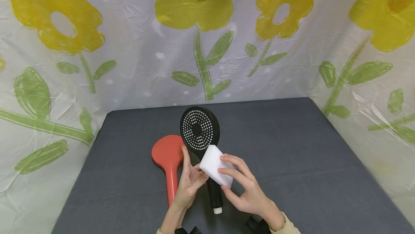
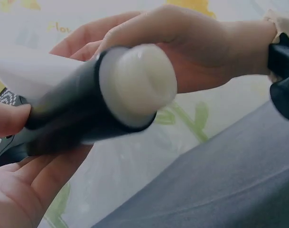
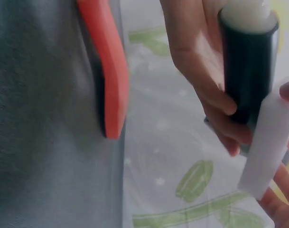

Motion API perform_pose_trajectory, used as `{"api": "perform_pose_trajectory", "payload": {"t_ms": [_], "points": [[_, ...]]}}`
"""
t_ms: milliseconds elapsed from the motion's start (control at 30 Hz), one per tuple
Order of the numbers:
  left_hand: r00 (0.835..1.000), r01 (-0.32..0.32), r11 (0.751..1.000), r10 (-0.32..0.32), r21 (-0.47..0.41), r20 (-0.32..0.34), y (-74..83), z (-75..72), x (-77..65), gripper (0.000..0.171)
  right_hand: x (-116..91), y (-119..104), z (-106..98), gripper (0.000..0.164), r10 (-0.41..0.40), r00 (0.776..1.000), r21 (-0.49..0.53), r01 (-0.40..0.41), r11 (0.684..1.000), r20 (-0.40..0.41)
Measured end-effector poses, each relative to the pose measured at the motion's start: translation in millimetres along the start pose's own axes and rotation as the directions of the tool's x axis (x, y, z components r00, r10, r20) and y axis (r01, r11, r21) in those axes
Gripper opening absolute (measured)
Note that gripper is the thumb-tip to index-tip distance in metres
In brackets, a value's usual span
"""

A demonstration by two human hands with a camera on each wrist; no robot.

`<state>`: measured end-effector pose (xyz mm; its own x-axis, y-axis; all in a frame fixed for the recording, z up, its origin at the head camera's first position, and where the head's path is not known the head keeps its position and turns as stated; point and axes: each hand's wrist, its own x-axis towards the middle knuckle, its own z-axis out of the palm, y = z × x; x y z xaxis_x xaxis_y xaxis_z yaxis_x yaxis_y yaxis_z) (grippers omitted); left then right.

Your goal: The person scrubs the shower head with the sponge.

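Observation:
A black shower head (image 1: pixel 196 129), its round face dotted with pale nozzles, is held up at a tilt by my left hand (image 1: pixel 189 187). The fingers and thumb grip it near the neck, partly hidden. My right hand (image 1: pixel 249 190) pinches a white sponge block (image 1: pixel 216 167) and holds it against the shower head just below the face. The handle points down towards me, and its whitish end fitting (image 2: pixel 144 80) fills the middle of the left wrist view. In the right wrist view the sponge (image 3: pixel 267 147) appears edge-on beside the black handle (image 3: pixel 248 71).
On the dark grey tabletop (image 1: pixel 291 147), left of my hands, lies a red paddle-shaped object (image 1: pixel 168 153) with a round head and long handle. A pale curtain (image 1: pixel 136 46) printed with yellow flowers surrounds the table at the back and sides.

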<state>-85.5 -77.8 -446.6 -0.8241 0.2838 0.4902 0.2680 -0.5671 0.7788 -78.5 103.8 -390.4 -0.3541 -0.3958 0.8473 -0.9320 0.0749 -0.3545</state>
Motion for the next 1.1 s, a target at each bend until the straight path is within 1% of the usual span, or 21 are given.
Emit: {"api": "perform_pose_trajectory", "payload": {"t_ms": [33,100,167,233,333,400,500,567,633,733,867,1000,1100], "points": [[1.0,-0.012,1.0,0.012,0.01,0.002,-0.5,-0.7,-0.2,0.094,-1.4,-0.5,0.8,0.026,0.003,1.0,0.001,-0.003,1.0,0.009],[0.999,-0.032,0.999,0.032,0.002,0.014,-2.2,-2.9,-0.7,0.093,-6.8,-1.1,0.8,0.027,-0.001,0.999,0.009,0.0,1.0,0.048],[0.999,-0.043,0.999,0.043,-0.011,0.033,-5.1,-7.0,-1.6,0.089,-14.8,-1.3,-1.2,0.028,-0.003,0.994,0.029,0.0,1.0,0.108],[0.997,-0.056,0.998,0.058,-0.024,0.059,-11.0,-14.1,-3.0,0.083,-24.0,0.7,-4.1,0.029,-0.008,0.985,0.053,-0.001,0.999,0.17],[0.996,-0.038,0.997,0.044,-0.07,0.081,-11.9,-17.4,-2.7,0.08,-32.9,6.5,-7.5,0.029,-0.018,0.974,0.07,0.002,0.998,0.227],[0.995,-0.018,0.995,0.028,-0.096,0.099,-11.0,-16.8,-2.4,0.081,-33.2,12.1,-7.6,0.029,-0.021,0.974,0.059,0.008,0.998,0.225],[0.994,0.04,0.99,-0.026,-0.134,0.107,-5.7,-10.7,-1.0,0.082,-26.3,19.3,-4.8,0.031,-0.007,0.985,0.019,0.004,1.0,0.174],[0.993,0.06,0.989,-0.045,-0.133,0.111,-5.1,-8.8,-1.0,0.081,-21.4,21.8,-2.5,0.031,0.003,0.99,-0.002,-0.003,1.0,0.142],[0.994,0.071,0.988,-0.057,-0.14,0.098,-4.8,-7.9,-1.5,0.081,-17.9,21.5,-1.1,0.032,0.005,0.991,0.001,-0.005,1.0,0.134],[0.996,0.054,0.986,-0.043,-0.16,0.075,-4.3,-8.7,-2.4,0.082,-16.6,15.1,-2.8,0.032,-0.003,0.984,0.04,-0.005,0.999,0.177],[0.998,0.019,0.972,-0.003,-0.234,0.068,-2.8,-11.6,-2.2,0.081,-16.2,2.0,-10.9,0.031,-0.043,0.965,0.101,0.017,0.995,0.26],[0.996,0.005,0.95,0.023,-0.311,0.088,-1.4,-11.5,-0.2,0.079,-12.6,-4.5,-15.5,0.031,-0.095,0.953,0.132,0.058,0.99,0.288],[0.994,0.006,0.929,0.036,-0.37,0.106,0.5,-7.8,1.3,0.076,-11.5,-4.1,-13.1,0.033,-0.11,0.946,0.135,0.071,0.988,0.305]]}}
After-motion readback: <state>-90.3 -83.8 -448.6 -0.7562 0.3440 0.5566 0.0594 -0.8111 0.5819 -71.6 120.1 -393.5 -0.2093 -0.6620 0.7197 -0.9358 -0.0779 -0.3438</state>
